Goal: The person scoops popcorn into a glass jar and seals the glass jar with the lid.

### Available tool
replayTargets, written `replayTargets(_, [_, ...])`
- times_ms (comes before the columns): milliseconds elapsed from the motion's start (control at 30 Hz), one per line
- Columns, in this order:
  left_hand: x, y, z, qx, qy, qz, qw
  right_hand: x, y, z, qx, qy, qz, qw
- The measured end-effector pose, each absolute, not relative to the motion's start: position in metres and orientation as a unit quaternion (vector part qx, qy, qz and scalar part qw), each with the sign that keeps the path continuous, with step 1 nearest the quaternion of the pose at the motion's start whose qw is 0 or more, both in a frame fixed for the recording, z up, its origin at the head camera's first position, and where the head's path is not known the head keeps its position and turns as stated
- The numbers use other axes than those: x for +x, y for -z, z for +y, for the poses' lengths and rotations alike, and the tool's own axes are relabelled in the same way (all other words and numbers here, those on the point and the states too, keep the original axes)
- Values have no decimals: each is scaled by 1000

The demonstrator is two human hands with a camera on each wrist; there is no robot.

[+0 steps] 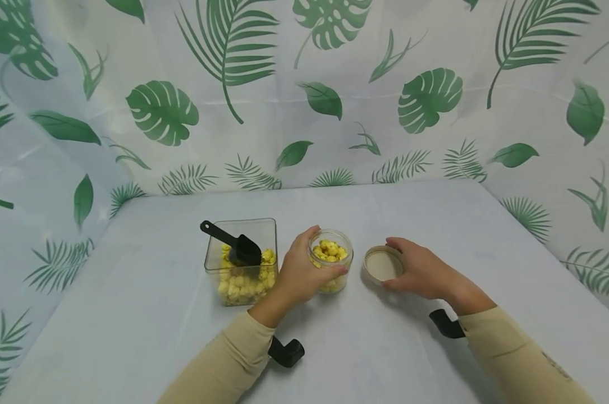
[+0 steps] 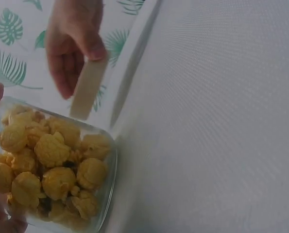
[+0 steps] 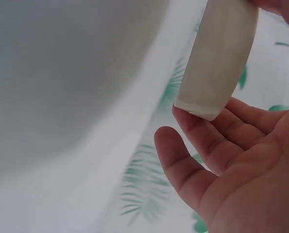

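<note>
My left hand [image 1: 303, 270] grips a clear glass jar [image 1: 337, 285], standing upright with yellow popcorn [image 1: 329, 249] inside and its mouth uncovered. In the left wrist view, popcorn [image 2: 52, 160] fills much of the jar, seen through its wall. Just right of the jar, my right hand [image 1: 425, 270] holds a round beige lid [image 1: 383, 265] by its edge, tilted with its hollow underside toward the head camera. The lid [image 3: 219, 58] is edge-on in the right wrist view, pinched between thumb and fingers. It stays apart from the jar.
Left of the jar stands a clear square container [image 1: 256, 227] of popcorn, with a black scoop [image 1: 246, 251] lying in it, handle over the rim. A white cloth covers the table [image 1: 147, 314]. Behind hangs a leaf-print curtain [image 1: 355, 129].
</note>
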State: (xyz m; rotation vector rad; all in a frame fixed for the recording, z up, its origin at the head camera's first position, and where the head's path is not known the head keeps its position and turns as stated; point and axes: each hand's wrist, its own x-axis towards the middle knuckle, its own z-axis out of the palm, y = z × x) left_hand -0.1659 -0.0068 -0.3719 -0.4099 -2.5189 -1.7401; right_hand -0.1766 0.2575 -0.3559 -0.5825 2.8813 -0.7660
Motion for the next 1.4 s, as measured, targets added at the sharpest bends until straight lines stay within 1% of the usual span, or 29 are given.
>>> replayTargets(200, [-163, 372, -1, -141, 580, -802, 2, -173, 339, 243, -217, 228, 949, 25])
replayTargets(367, [-162, 373, -1, -141, 578, -804, 8, -173, 325, 234, -247, 232, 941, -12])
replayTargets(467, [-163, 374, -2, -144, 576, -804, 9, -175, 319, 226, -262, 266, 928, -16])
replayTargets(633, [-164, 375, -3, -150, 569, -808, 8, -179, 318, 206, -277, 321, 905, -16])
replayTargets(833, [-164, 376, -4, -151, 570, -808, 4, -183, 323, 185, -296, 357, 885, -38])
replayTargets(1000, [-163, 377, -5, -150, 573, -806, -1, -184, 326, 177, -303, 373, 877, -24])
replayTargets(1400, [-164, 381, -9, -167, 568, -805, 16, -188, 323, 172, -312, 355, 881, 15])
